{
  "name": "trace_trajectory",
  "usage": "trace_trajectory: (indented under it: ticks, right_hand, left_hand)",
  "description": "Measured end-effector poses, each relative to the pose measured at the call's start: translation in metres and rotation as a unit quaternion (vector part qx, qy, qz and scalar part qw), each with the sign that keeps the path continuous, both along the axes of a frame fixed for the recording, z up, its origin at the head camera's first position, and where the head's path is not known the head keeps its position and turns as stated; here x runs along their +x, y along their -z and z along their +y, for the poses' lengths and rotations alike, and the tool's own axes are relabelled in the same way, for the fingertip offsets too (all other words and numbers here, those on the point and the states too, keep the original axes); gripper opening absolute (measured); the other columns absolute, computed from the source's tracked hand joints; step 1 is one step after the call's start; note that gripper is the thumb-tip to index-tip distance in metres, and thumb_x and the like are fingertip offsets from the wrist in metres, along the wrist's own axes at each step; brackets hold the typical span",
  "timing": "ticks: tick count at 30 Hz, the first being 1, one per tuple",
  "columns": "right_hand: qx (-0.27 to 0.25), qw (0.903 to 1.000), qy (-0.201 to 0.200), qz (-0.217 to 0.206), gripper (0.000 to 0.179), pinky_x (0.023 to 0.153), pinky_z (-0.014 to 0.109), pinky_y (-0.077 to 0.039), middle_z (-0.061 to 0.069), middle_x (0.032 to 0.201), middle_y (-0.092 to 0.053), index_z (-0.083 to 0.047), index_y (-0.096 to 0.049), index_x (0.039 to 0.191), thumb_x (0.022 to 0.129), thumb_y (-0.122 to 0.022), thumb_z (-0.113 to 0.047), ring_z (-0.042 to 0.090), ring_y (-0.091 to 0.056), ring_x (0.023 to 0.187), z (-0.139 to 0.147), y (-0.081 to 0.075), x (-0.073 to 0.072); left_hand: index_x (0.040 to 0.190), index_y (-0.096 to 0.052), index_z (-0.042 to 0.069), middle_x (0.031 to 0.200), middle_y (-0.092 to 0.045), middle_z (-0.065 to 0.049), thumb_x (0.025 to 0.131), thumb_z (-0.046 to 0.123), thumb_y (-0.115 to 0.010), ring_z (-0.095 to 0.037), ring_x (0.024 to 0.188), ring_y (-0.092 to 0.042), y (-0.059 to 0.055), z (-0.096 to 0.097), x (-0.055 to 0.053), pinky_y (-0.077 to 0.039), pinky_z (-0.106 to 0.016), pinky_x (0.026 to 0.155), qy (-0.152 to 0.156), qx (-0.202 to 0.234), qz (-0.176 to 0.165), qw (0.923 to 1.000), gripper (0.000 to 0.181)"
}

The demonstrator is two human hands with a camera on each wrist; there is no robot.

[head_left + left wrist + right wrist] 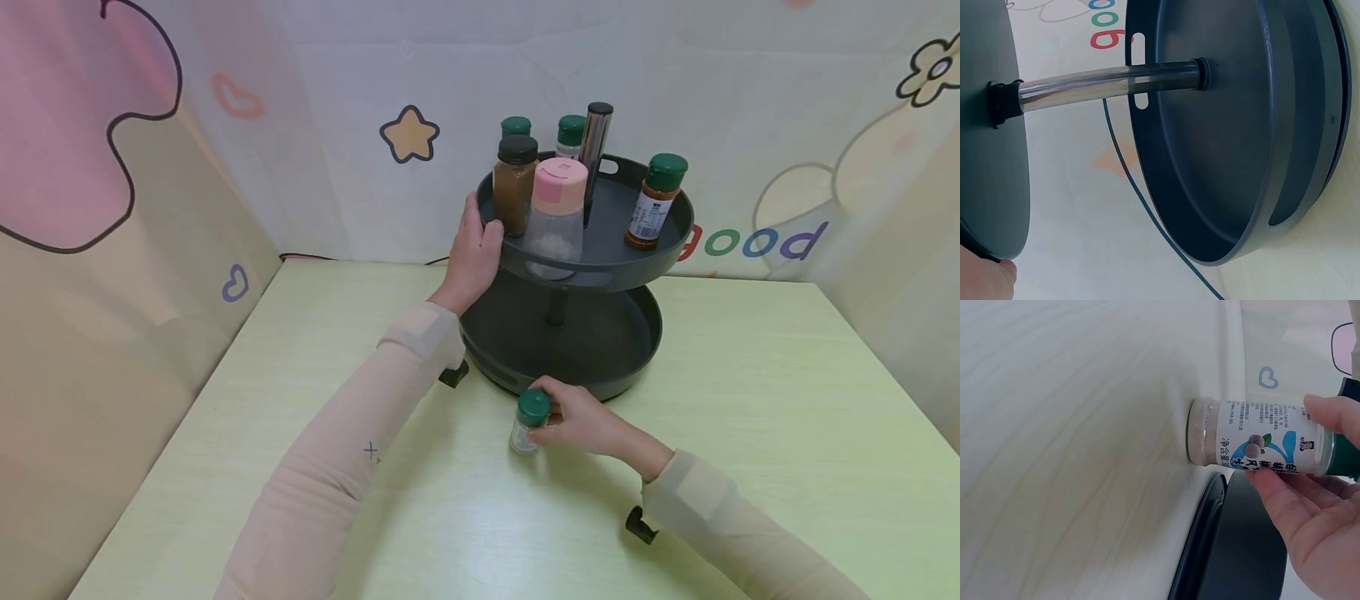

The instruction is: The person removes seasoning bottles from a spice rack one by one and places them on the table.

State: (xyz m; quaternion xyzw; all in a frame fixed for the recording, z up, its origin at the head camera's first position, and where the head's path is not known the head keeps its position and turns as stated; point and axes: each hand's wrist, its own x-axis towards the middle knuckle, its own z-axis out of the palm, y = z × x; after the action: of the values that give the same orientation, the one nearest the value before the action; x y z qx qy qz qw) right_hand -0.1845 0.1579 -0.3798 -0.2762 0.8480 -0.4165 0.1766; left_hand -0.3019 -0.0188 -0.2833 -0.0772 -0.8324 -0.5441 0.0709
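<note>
My right hand holds a small glass spice jar with a green cap, thumb on one side and fingers on the other. The jar stands upright at the tabletop, in front of the two-tier turntable rack. In the right wrist view, the jar's white label and pale contents show. My left hand grips the left rim of the dark upper tray. In the left wrist view, only a bit of that hand shows at the tray's edge; its other fingers are hidden.
On the upper tray stand a brown jar with a black lid, a pink-capped shaker, a dark cylinder and several green-capped jars, one red-brown. The lower tray surrounds a metal post. A cable runs behind.
</note>
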Motion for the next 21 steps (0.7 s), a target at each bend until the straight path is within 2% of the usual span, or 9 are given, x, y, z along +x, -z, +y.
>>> trace_trajectory:
  ticks: [21]
  right_hand:
    - [-0.005,0.9999,-0.009,0.003,0.049,0.083,0.038,-0.049,0.009,0.107,-0.056,-0.006,-0.045,0.118,0.076,-0.067,-0.019,0.020,-0.055,0.095,-0.0005,-0.0014,-0.0002]
  left_hand:
    - [0.143,0.002,0.015,0.151,-0.001,0.003,0.091,0.030,-0.027,-0.012,0.138,-0.007,0.0018,0.0000,-0.0014,-0.012,-0.034,0.112,-0.001,-0.001,0.001,1.0000,0.061]
